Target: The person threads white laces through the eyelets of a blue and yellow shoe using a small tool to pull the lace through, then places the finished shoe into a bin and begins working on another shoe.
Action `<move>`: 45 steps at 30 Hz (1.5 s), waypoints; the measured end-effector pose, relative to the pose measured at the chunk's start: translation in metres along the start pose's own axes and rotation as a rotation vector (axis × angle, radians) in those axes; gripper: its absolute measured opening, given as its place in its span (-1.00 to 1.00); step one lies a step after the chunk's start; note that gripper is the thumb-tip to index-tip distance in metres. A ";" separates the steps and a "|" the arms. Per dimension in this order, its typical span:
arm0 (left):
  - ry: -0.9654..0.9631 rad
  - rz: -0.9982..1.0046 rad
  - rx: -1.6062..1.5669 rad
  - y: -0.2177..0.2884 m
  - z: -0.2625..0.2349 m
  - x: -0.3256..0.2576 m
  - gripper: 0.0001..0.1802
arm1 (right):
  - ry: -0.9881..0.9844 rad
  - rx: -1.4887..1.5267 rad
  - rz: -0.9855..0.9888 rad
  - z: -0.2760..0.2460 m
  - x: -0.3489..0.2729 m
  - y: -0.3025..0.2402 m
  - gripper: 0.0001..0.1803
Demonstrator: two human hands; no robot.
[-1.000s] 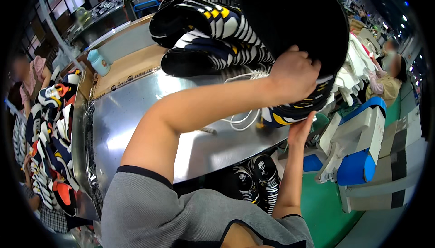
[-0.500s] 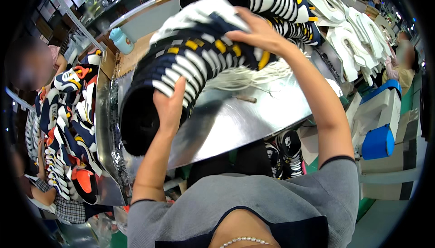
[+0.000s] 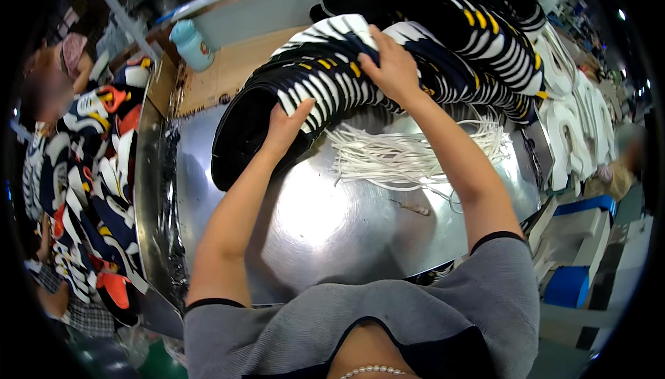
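A long curved row of nested shoe uppers (image 3: 325, 71), black and navy with white stripes and small yellow marks, lies across the far part of the metal table. My left hand (image 3: 285, 126) grips its near left end, thumb on the white stripes and fingers hidden in the dark opening. At the other end my right hand (image 3: 393, 67) is wrapped around the white toe side of the uppers. A bundle of white laces (image 3: 388, 157) lies just below my right forearm. Closer to me is a small tool with a brownish handle (image 3: 413, 207).
More nested uppers (image 3: 478, 40) are piled at the far right, touching or close to the held row. Beyond them hang white foam-like pieces (image 3: 575, 126). A light blue bottle (image 3: 191, 47) stands back left. Colourful shoe uppers (image 3: 104, 178) and another person (image 3: 66, 74) are at the left.
The held row of uppers has moved down onto the table beside the far pile, both hands still on it. My view has shifted, showing more of the laces and tabletop.
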State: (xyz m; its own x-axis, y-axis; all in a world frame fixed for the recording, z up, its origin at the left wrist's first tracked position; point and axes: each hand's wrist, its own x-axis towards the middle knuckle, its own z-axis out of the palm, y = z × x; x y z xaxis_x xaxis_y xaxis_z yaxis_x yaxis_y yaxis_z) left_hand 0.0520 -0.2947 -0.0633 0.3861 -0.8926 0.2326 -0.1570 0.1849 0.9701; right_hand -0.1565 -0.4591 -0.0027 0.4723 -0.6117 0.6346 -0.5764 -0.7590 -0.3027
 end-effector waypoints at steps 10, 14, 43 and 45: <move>0.088 0.063 0.226 0.014 -0.001 -0.015 -0.53 | 0.080 0.003 -0.241 -0.043 -0.078 -0.049 -0.38; 0.108 0.041 -0.012 0.037 -0.017 -0.070 -0.36 | -0.310 0.235 -0.232 -0.117 -0.226 -0.090 -0.43; 0.055 -1.014 0.652 -0.127 -0.079 -0.444 -0.53 | -0.448 0.670 1.942 -0.062 -0.597 0.014 -0.55; 0.024 -0.983 0.650 -0.133 -0.086 -0.447 -0.53 | -0.497 0.635 1.870 -0.064 -0.596 0.022 -0.56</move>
State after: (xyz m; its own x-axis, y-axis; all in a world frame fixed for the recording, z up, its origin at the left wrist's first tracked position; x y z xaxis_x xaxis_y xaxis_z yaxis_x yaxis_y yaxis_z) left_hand -0.0219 0.1150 -0.2904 0.6150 -0.5256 -0.5878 -0.2134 -0.8286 0.5176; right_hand -0.4937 -0.0968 -0.3424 -0.1329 -0.4917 -0.8605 -0.2616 0.8549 -0.4481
